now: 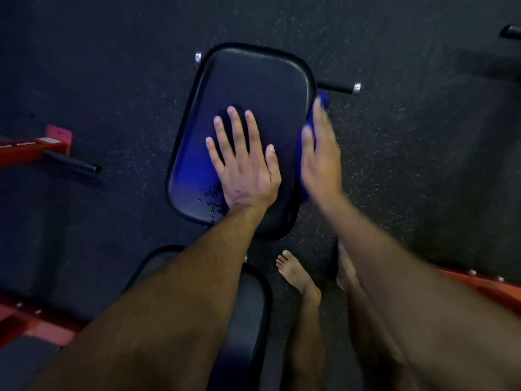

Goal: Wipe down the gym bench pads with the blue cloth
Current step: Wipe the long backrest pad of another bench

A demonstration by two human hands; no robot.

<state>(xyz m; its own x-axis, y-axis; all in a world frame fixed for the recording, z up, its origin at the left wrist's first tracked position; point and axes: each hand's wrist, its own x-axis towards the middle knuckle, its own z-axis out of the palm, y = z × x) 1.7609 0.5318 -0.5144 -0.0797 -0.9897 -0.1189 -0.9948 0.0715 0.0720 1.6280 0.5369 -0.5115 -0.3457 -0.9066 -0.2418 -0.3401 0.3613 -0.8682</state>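
- While the left hand (244, 162) is lying flat on the seat pad (253, 88) with fingers spread and straight, it is holding nothing.
- At the pad's right edge, the right hand (320, 153) is pressing the blue cloth (307, 136) against the side with fingers mostly straight; blur is making its exact grip hard to tell.
- Water droplets (211, 197) are sitting on the pad's near left part, just beside the left wrist.
- A second pad (248, 306) is lying nearer, partly under the left forearm.
- Bare feet (296, 275) are standing on the dark speckled floor (112, 66).
- Red frame parts (33, 149) are showing at the left edge.
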